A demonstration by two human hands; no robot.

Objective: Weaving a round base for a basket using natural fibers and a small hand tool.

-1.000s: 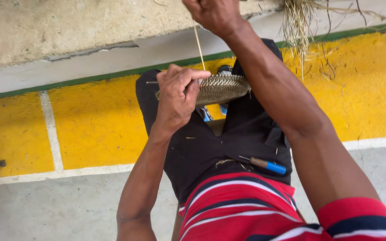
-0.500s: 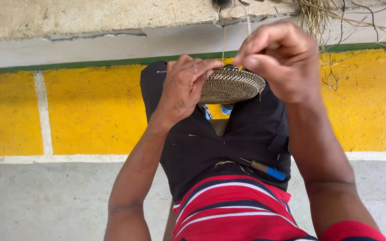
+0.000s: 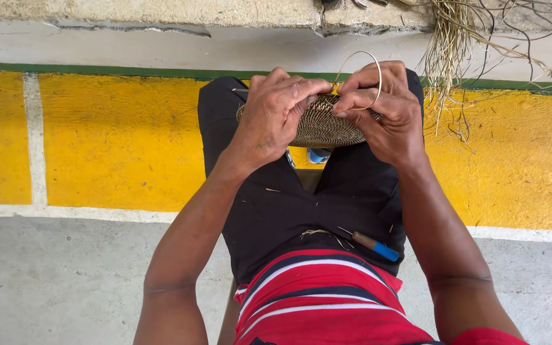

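Woven disc (image 3: 324,124) of pale and dark fibre, held flat above the knees, just above centre frame, over black trousers (image 3: 276,211). Left hand (image 3: 276,115) at the disc's 9 o'clock edge, fingers curled together and clamped on the rim, thumb laid across the top. Right hand (image 3: 384,115) at the 3 o'clock edge, fingertips pinched shut on a thin pale strand (image 3: 378,76), looped in an arc above the knuckles from 12 toward 2 o'clock.

Underfoot, a yellow painted band (image 3: 116,140) crossed by white lines, bordered at 12 o'clock by a green stripe (image 3: 84,67) and a pale concrete kerb (image 3: 161,13); bare grey concrete (image 3: 52,281) from 6 to 9 o'clock. Loose bundle of dry straw (image 3: 455,51) hanging at 1 o'clock, trailing over the yellow. Small tool with a brown and blue handle (image 3: 372,245) resting on the lap at 5 o'clock, beside a red striped shirt (image 3: 321,300).

Much of the disc hidden under both hands; far rim and weave centre not visible. Small blue object (image 3: 317,155) below the disc, between the knees, too covered to identify. Strand's ends lost behind the fingers. Straw bundle cut off by the top edge.
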